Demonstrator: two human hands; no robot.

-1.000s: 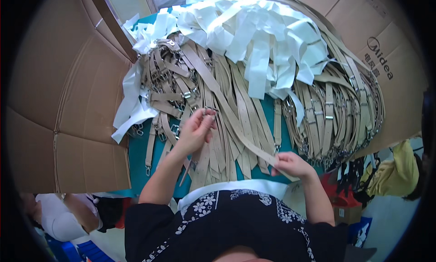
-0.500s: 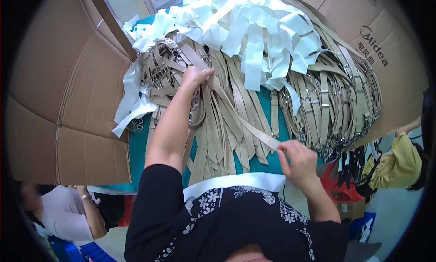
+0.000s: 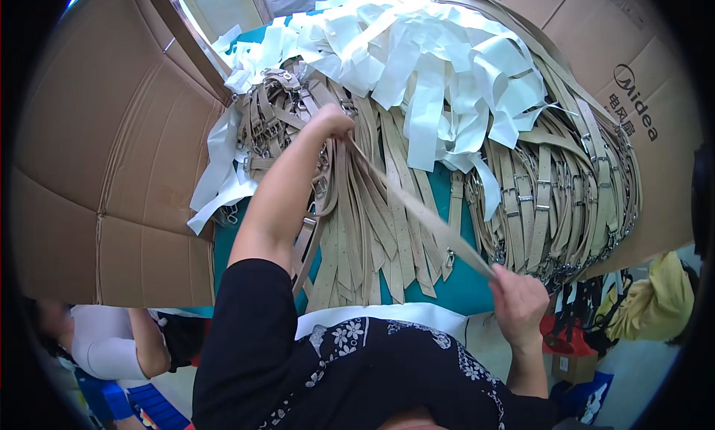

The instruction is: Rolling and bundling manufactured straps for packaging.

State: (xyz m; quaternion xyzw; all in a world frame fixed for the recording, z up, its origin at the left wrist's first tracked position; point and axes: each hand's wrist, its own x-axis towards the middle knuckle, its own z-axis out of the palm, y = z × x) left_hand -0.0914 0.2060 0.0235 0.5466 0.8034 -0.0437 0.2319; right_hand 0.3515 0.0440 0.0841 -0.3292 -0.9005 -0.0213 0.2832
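Observation:
A long beige strap [image 3: 424,212] runs taut on a slant between my two hands. My left hand [image 3: 333,122] is closed on its upper end, over the pile of straps. Lower down at the right, my right hand [image 3: 519,302] pinches the other end, out past the table's near edge. Below the strap, several loose beige straps [image 3: 357,244] with punched holes fan toward me. Beside my left hand lies a tangle of straps with metal buckles [image 3: 262,121]. My left fingers are partly turned away, and the strap's part inside that fist is hidden.
White strips [image 3: 424,136] heap across the far side of the teal table [image 3: 465,292]. Bundled buckled straps [image 3: 547,199] pile at the right. Cardboard [image 3: 160,176] stands at the left and another cardboard sheet [image 3: 655,176] at the right. People [image 3: 108,340] sit nearby on both sides.
My right hand has moved right and down with the strap's end, and the strap has gone from slack to taut. My left hand stays near the same place over the pile.

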